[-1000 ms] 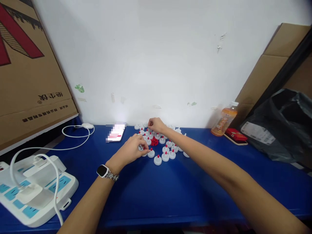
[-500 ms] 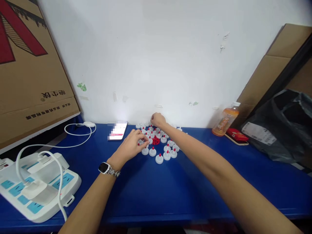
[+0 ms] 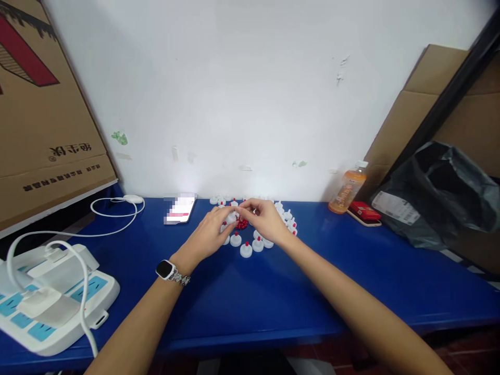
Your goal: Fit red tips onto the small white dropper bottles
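On the blue table (image 3: 250, 302), the left hand (image 3: 209, 237) and right hand (image 3: 265, 221) meet, fingertips pinching one small white plastic cap (image 3: 233, 217) above the red bead pile (image 3: 242, 224), red-tipped white caps (image 3: 246, 250) clustered around, phone (image 3: 179, 209) far left.

Over a blue table (image 3: 250, 302), the left hand (image 3: 209, 237) and the right hand (image 3: 265, 221) meet fingertip to fingertip, pinching a small white cap (image 3: 233, 217) between them. Just below lie a heap of red beads (image 3: 242, 224) and a cluster of white caps with red tips (image 3: 252, 245). A watch (image 3: 166, 270) sits on the left wrist. A phone (image 3: 179, 209) lies near the wall, a power strip (image 3: 47, 302) at far left, an orange bottle (image 3: 347, 188) and a black bag (image 3: 437, 198) to the right.
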A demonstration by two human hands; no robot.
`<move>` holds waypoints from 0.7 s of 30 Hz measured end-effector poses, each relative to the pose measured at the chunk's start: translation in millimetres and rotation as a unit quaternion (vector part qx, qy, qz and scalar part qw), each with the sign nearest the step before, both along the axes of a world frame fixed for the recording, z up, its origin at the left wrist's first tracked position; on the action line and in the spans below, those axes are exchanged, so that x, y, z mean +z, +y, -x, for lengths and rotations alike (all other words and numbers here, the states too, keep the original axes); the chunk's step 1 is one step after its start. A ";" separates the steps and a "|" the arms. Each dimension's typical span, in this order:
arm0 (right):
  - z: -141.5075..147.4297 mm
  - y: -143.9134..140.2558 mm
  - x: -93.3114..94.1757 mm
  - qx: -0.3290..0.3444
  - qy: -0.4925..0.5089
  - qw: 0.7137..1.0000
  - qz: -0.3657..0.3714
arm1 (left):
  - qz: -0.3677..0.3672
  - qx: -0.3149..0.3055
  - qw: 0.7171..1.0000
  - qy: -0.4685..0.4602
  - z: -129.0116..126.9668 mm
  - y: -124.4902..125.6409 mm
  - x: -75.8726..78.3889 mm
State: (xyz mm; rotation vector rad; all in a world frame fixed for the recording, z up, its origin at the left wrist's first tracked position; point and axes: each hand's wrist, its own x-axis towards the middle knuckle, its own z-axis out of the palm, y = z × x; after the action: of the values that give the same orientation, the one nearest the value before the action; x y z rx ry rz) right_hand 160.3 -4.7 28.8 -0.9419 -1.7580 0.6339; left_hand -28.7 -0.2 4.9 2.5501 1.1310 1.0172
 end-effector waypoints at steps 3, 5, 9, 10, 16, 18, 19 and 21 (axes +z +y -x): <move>-10.4 5.4 -11.7 -0.032 -0.085 0.996 -0.025 | 0.006 0.020 1.000 0.001 1.8 1.5 -3.8; -17.4 12.9 -17.8 -0.055 -0.192 0.979 -0.036 | 0.005 0.038 0.999 0.004 2.8 2.3 -5.3; -21.8 23.7 -21.8 -0.070 -0.348 0.935 -0.003 | 0.000 0.043 0.999 0.012 1.5 2.2 -6.2; -21.0 25.2 -21.9 -0.073 -0.369 0.927 0.001 | -0.002 0.042 0.999 0.013 0.8 2.2 -6.5; -15.9 31.6 -26.7 -0.104 -0.423 0.900 -0.006 | -0.001 0.036 0.999 0.025 0.3 4.5 -9.3; -16.5 33.4 -29.4 -0.106 -0.425 0.899 -0.010 | 0.000 0.036 0.999 0.027 0.9 4.9 -9.5; -17.0 34.1 -30.5 -0.105 -0.426 0.899 -0.013 | 0.000 0.036 0.999 0.027 1.1 5.0 -9.4; -17.6 35.1 -32.1 -0.103 -0.425 0.899 -0.018 | -0.001 0.037 0.999 0.027 1.1 4.7 -8.7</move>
State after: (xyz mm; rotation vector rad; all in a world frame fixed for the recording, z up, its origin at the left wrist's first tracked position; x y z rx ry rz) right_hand 178.0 30.4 -3.3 -1.4950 -2.3551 0.0145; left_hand -29.9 4.5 -3.8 2.5696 1.2465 0.9715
